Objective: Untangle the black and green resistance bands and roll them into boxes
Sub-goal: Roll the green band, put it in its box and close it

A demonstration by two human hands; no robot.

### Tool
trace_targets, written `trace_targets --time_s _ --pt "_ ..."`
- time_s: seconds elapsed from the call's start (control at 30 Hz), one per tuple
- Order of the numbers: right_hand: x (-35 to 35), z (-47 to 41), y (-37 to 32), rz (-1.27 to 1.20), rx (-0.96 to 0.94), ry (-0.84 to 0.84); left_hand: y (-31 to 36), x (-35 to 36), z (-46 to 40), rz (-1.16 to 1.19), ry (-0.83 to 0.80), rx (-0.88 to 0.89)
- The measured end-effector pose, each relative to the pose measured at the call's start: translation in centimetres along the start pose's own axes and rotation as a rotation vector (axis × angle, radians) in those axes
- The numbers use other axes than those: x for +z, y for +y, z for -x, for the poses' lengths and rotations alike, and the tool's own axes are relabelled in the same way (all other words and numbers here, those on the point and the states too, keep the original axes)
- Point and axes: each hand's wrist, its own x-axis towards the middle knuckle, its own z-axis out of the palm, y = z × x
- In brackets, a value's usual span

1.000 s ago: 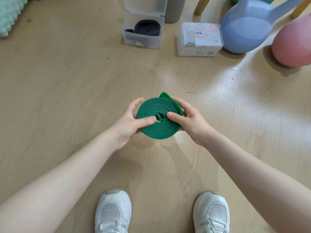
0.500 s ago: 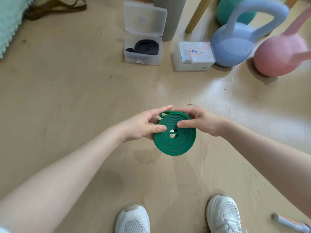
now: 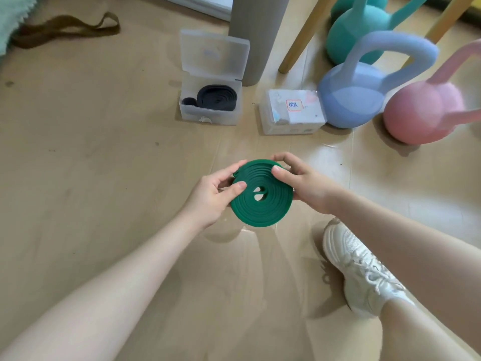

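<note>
Three kettlebells stand on the floor [image 3: 104, 165] at the far right: a blue one [image 3: 354, 97] in front, a teal one [image 3: 351, 40] behind it, a pink one [image 3: 424, 113] to its right. A grey post [image 3: 256, 35] rises at the top centre, with two wooden legs [image 3: 303, 35] slanting beside it. My right shoe [image 3: 361, 272] is planted low on the right. A brown strap [image 3: 65, 28] lies looped at the far left, beside a pale green mat's edge [image 3: 10, 19].

Straight ahead, an open clear box [image 3: 210, 100] sits with its lid tipped up against the post; the black band [image 3: 216, 97] lies coiled inside it. Just to its right is a second box [image 3: 292, 112], shut, with a red-framed label on top; it touches the blue kettlebell.

Between me and the boxes, above the floor, I hold the green band [image 3: 260, 194], wound into a flat coil with a small gap at its centre. My left hand [image 3: 213, 194] takes the coil's left edge, thumb pressed on top and fingers [image 3: 231, 169] curled round the far rim. My right hand [image 3: 304, 183] grips the right edge the same way, thumb on the upper face and fingers hooked over the far side. The coil tilts slightly toward me.
</note>
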Motion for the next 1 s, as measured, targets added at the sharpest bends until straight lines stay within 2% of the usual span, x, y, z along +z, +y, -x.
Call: trace_targets --time_s 0.1,0.2,0.27,0.47,0.67,0.8,0.9,1.0 --pt "-1.8 -2.6 0.2 0.037 -0.032 -0.019 -1.2 1.3 -2.8 0.002 0.059 -0.013" --pt "-3.7 -5.2 1.0 -0.053 -0.085 0.106 -1.2 2.9 -6.1 0.033 0.066 -0.035" --pt "-5.3 -6.8 1.3 -0.122 -0.052 0.158 -0.8 3.6 -8.2 0.011 0.065 -0.078" --pt "-10.1 -10.4 1.2 -0.335 0.109 0.122 0.8 6.1 -14.1 -0.143 0.015 -0.27" --pt "-13.4 -13.1 0.9 -0.272 0.098 0.054 0.6 8.8 -17.3 -0.064 0.195 -0.343" --pt "-14.7 -14.7 1.1 -0.075 0.051 -0.031 0.3 9.5 -18.0 -0.037 0.32 -0.338" --pt "-15.8 -15.4 1.0 0.312 -0.058 -0.098 -0.2 9.7 -18.4 -0.119 0.414 -0.33" --pt "-17.6 -16.3 0.5 0.674 -0.283 0.098 -0.7 9.9 -18.3 -0.171 0.437 -0.345"
